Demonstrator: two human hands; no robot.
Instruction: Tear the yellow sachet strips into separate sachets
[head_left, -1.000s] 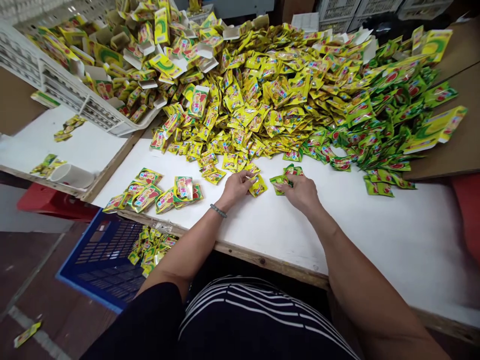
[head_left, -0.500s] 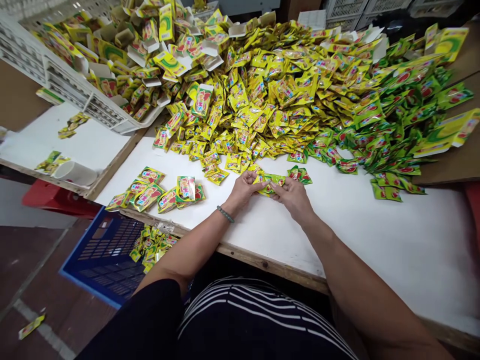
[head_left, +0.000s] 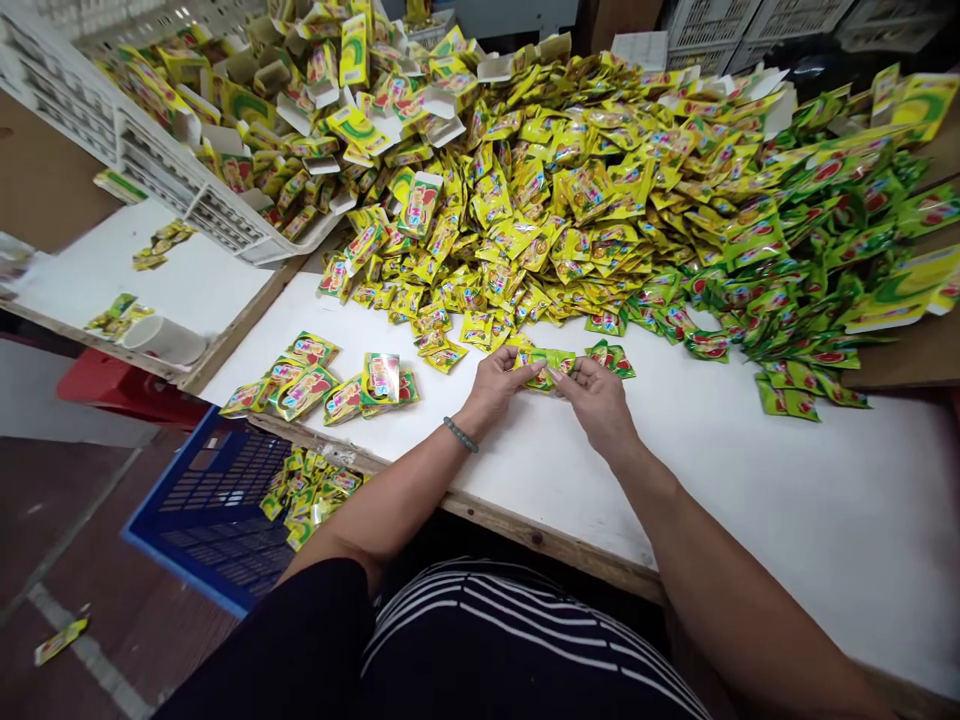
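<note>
- At the far left, a white plastic cup [head_left: 166, 340] lies on its side on a lower white board, with a few loose packets near it.
- Below the edge of the surface [head_left: 750, 480] stands a blue slatted crate [head_left: 202, 520], hard plastic, holding a small heap of glossy packets.
- On the surface's left part, a fanned row of finished packets [head_left: 322, 380] lies close to the edge; a careless sweep of the forearm could likely push them off beside the crate.
- The left hand [head_left: 495, 385] pinches the left end of a small bundle of sachets [head_left: 547, 365] between thumb and fingers, held just above the surface in front of the person.
- The right hand [head_left: 600, 400] pinches the bundle's right end the same way, fingers pressed together on it.
- The sachets are flat, slick foil-like rectangles, yellow and green; being so smooth, they could slide apart and fan out if either pinch loosens.
- Behind the hands rises a great loose pile of sachets [head_left: 600, 200], yellow toward the middle, green toward the right; its slope looks ready to spill forward if nudged.
- A white slatted basket [head_left: 150, 170] at upper left holds folded cardboard boxes, stiff and angular.
</note>
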